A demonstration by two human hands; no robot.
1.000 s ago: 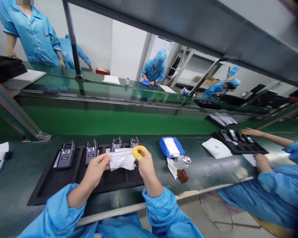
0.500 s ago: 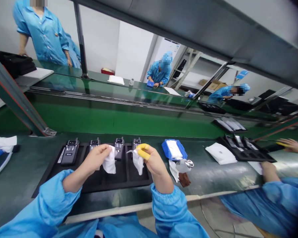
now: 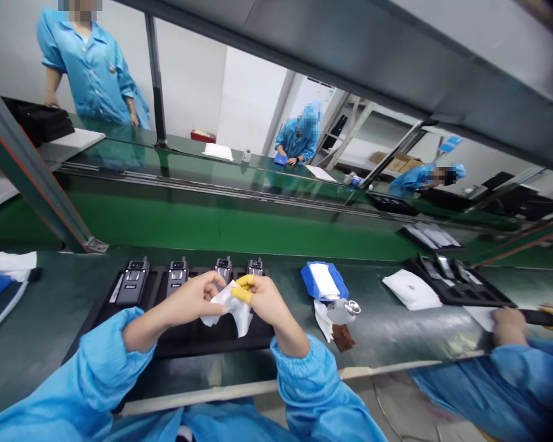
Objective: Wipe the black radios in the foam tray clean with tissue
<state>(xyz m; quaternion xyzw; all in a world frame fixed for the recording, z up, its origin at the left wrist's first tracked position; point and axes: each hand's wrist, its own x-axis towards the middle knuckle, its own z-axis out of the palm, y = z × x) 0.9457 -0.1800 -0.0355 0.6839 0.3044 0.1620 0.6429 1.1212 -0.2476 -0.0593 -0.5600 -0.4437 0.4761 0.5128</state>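
My right hand (image 3: 270, 302), with yellow finger cots on two fingers, pinches a crumpled white wipe (image 3: 239, 313). My left hand (image 3: 191, 299) is at the other side of the wipe; its thumb lies over the cloth and its index finger is raised and bent, while the fingers behind are hidden. Both hands are above a black tray (image 3: 188, 347). Along the tray's back row stand several black handheld radios, among them a radio (image 3: 133, 283) at the far left and another radio (image 3: 177, 279) beside it. My hands partly cover the radios further right.
Right of the tray are a blue box (image 3: 309, 281) of white wipes, a clear bottle (image 3: 341, 311) with a metal top, and a brown cloth (image 3: 343, 337). A white stack (image 3: 412, 290) and a second black tray (image 3: 479, 298) lie further right, near a co-worker's hand (image 3: 509, 325).
My hands have come together; the white cloth, earlier seen as separate parts in each hand, is now gathered between them. The co-worker's far hand at right has moved down towards the bench front.
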